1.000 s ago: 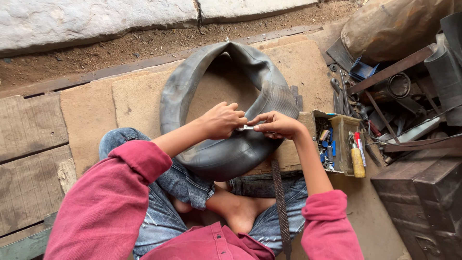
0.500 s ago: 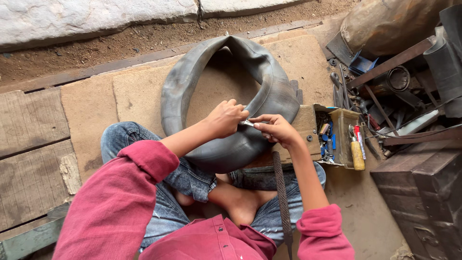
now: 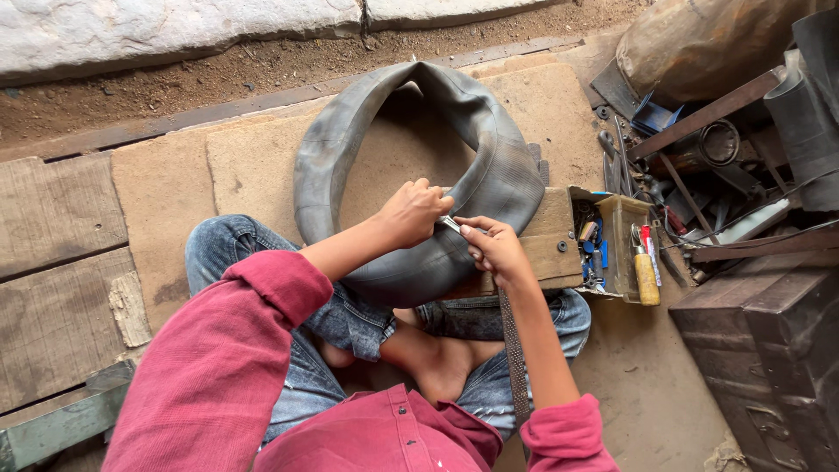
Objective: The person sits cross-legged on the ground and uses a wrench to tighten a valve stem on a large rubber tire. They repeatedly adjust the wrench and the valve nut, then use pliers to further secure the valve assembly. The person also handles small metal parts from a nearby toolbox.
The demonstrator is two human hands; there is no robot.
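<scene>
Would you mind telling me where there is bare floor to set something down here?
Free: the boards left of the tube, and the mat between them. Crowded: the tool box and scrap pile on the right.

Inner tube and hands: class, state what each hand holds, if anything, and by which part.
Both hands, left hand and right hand, pinch a small metal piece, one at each end, against the black inner tube. What the piece is cannot be told.
</scene>
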